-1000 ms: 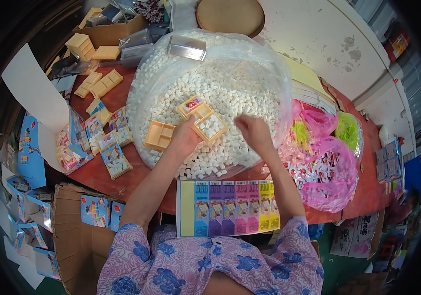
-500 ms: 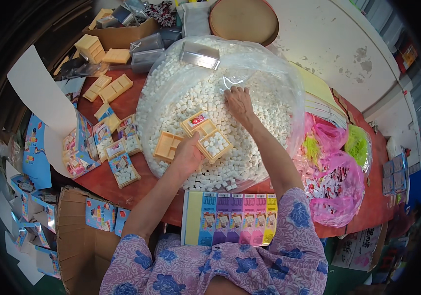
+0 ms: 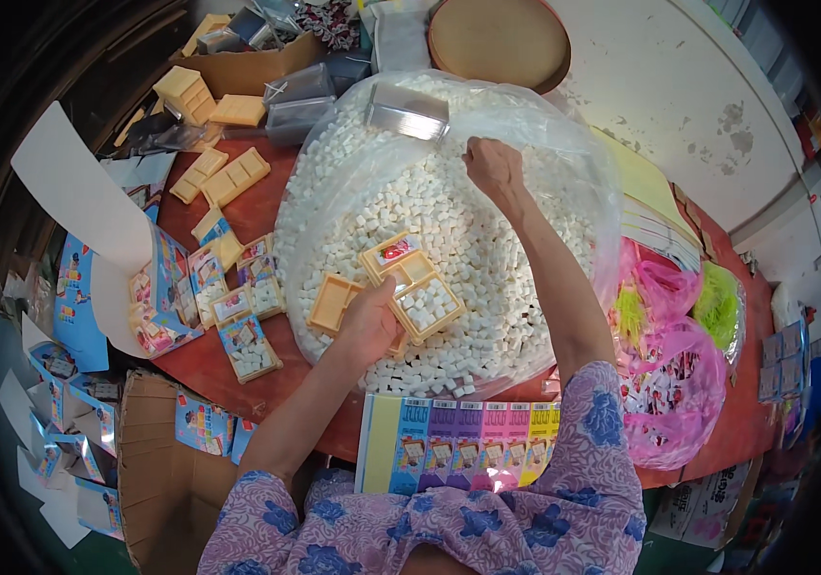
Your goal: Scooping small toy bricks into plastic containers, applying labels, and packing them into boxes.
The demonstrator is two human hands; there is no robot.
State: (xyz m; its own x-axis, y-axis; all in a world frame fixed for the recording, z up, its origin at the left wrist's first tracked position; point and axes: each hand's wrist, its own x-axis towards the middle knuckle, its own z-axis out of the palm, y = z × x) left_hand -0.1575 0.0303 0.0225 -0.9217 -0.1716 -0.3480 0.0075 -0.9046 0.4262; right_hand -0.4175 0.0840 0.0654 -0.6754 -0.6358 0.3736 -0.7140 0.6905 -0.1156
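Observation:
A large clear plastic bag [image 3: 597,182] lies open, heaped with small white cubes [image 3: 487,316]. Over its near left part, my left hand [image 3: 369,324] grips a cream compartment tray [image 3: 423,272]; white cubes fill its near compartment, and a small red-and-white packet lies in the far one. A second cream tray [image 3: 334,301], with bare compartments, sits just left of it, partly behind my hand; whether I hold it too cannot be told. My right hand [image 3: 494,165] is closed above the bag's far side, beside a stack of clear plastic covers [image 3: 408,110]. Its fingertips are hidden.
Filled trays [image 3: 250,347] and printed cards lie on the red table [image 3: 267,230] at left. Pink bags [image 3: 674,393] of packets and green strands stand at right. A printed card sheet [image 3: 458,446] lies at the near edge, above a cardboard box [image 3: 157,470]. A round lid [image 3: 500,43] is at the back.
My right hand has moved away from me across the cubes, and its fingers are now curled in. My left hand keeps its grip on the tray. The whole view has shifted slightly.

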